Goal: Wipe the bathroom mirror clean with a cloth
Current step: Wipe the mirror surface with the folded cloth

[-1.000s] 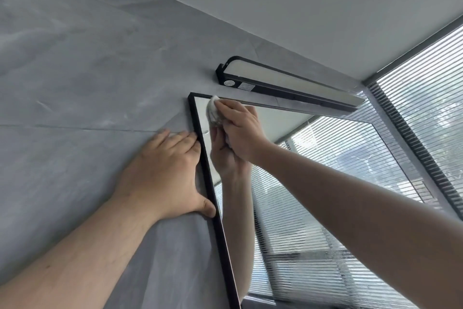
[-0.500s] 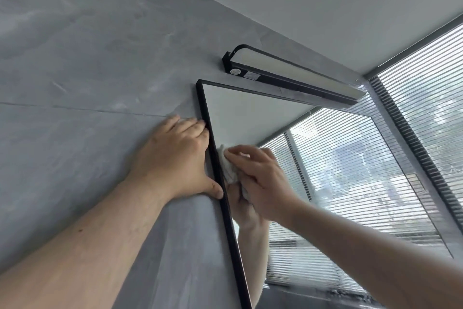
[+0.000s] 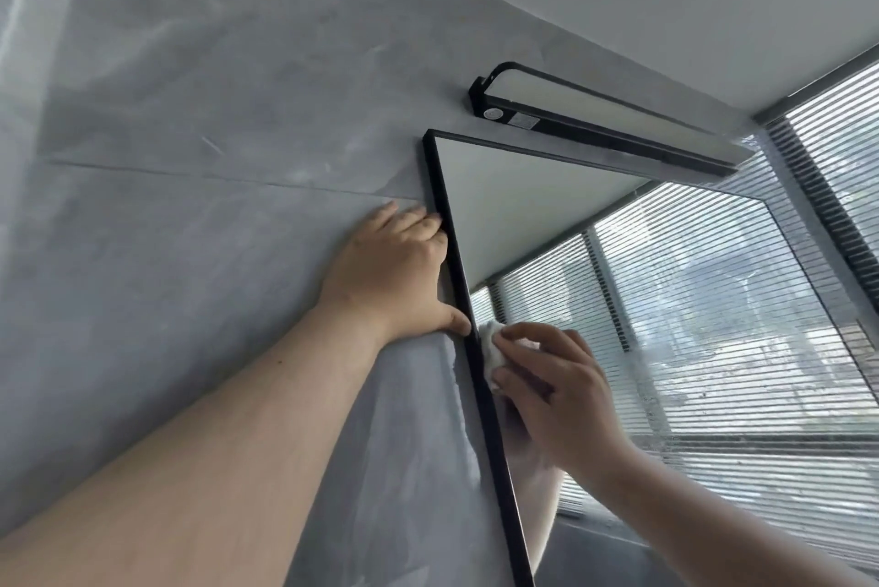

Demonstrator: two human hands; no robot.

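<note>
As right hand [image 3: 566, 396] presses mirror [image 3: 523, 215], cloth [image 3: 490, 346] bunched beneath fingers [image 3: 528, 334], beside frame [image 3: 449, 253].

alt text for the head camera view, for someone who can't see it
A person's right hand holds a white cloth against the left edge of a black-framed mirror, while the left hand rests flat on the grey wall beside it.
</note>
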